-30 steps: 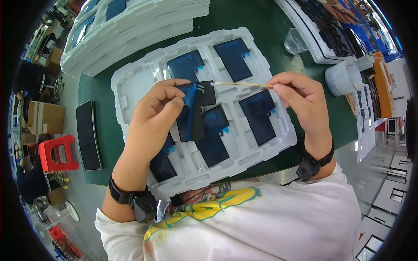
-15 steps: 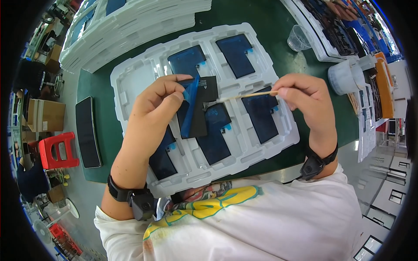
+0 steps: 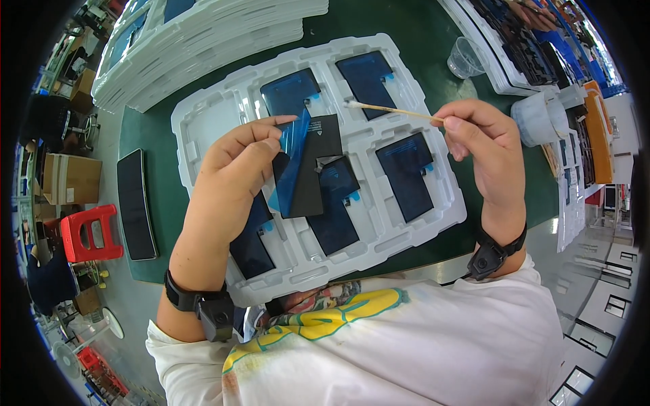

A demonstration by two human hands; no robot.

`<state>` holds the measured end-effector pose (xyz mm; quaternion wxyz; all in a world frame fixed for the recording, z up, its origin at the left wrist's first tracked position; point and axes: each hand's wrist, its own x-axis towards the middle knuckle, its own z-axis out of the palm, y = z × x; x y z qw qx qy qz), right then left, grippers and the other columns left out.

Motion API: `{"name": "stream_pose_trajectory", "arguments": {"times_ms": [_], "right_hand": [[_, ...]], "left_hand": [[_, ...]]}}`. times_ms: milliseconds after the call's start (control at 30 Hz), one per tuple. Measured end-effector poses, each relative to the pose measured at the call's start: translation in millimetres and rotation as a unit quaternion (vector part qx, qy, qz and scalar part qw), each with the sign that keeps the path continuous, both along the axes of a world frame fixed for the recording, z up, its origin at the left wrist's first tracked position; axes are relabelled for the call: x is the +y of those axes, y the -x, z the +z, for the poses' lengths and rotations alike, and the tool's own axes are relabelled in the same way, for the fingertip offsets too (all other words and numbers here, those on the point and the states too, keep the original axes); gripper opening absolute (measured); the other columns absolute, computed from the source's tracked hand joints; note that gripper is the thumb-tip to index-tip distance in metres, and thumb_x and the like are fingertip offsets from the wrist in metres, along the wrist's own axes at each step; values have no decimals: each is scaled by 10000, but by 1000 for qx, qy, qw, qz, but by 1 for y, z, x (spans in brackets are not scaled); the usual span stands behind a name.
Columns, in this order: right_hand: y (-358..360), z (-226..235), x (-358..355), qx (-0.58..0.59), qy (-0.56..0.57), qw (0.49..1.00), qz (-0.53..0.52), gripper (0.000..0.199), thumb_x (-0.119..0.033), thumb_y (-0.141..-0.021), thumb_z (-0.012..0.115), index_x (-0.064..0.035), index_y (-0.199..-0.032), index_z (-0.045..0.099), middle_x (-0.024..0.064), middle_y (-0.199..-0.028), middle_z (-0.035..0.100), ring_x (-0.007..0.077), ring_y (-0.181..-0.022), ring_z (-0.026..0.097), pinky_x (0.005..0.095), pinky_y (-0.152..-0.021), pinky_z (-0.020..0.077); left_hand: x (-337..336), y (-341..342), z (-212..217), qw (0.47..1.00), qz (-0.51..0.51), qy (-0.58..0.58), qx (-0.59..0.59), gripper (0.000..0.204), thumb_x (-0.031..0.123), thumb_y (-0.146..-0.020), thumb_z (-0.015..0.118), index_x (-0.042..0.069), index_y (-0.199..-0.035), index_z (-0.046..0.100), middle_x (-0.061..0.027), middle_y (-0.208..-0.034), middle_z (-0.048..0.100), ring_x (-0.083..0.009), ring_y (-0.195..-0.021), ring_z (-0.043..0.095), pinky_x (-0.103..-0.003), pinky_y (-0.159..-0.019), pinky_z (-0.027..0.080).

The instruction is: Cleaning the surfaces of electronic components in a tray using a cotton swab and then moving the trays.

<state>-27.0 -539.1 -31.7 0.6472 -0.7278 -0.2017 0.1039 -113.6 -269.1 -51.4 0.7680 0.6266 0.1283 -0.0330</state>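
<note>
My left hand is closed on a flat black panel with a notch on its right side, held above the tray. Blue film stands folded up along the panel's left part, beside my fingertips. In my right hand, thumb and fingers pinch the end of a wooden-stick cotton swab. Its white tip points left, apart from the panel and over the tray. Beneath both hands lies a white moulded tray holding several dark notched panels with small blue tabs.
Stacked white trays stand at the back left. A dark-screened phone lies on the green table at left. A clear plastic cup and a whitish tub stand at right. Beyond the table is a red stool.
The swab has lifted off the panel's notch and moved up and away, its tip now over the far part of the tray. My left hand still holds the panel, slightly shifted.
</note>
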Motion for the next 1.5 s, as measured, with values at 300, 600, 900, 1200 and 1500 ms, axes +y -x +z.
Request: {"name": "stream_pose_trajectory", "arguments": {"times_ms": [300,600,900,1200,1500], "right_hand": [[2,2,1,-2,-10,1000,-3,135,-78,-841,563,19,-900,636,-10,-673,553,36,-561,436,172,-527,341],[2,1,3,-17,-15,1000,8,143,-75,-848,555,28,-914,631,-17,-634,512,41,-550,422,178,-526,331],[-6,4,-4,-57,-48,996,-54,147,-79,-852,554,36,-907,628,-14,-641,513,37,-562,425,178,-526,333],[-25,24,-33,-158,8,954,-256,149,-97,-850,559,13,-903,644,-16,-647,529,46,-567,446,199,-516,346],[-91,28,-53,-292,509,771,-248,168,-151,-727,553,-24,-766,656,175,-732,621,337,-747,615,388,-671,486]], "left_hand": [[19,9,11,996,71,-13,-47,139,70,-854,519,-19,-925,598,-106,-1150,559,-17,-634,443,-166,-604,361],[76,9,0,842,24,-521,-137,128,80,-864,525,10,-970,546,-90,-1216,514,-167,-1057,499,-275,-912,375],[57,32,24,792,-61,-594,-130,433,106,-729,640,29,-1138,518,-136,-1369,395,-314,-1256,385,-369,-1034,295],[50,31,16,764,-75,-633,-98,384,95,-740,655,7,-1103,569,-138,-1300,473,-318,-1214,422,-393,-1020,321],[34,39,1,746,-32,-645,-160,298,81,-825,560,-6,-1110,551,-137,-1290,472,-313,-1241,391,-437,-1066,241]]}}
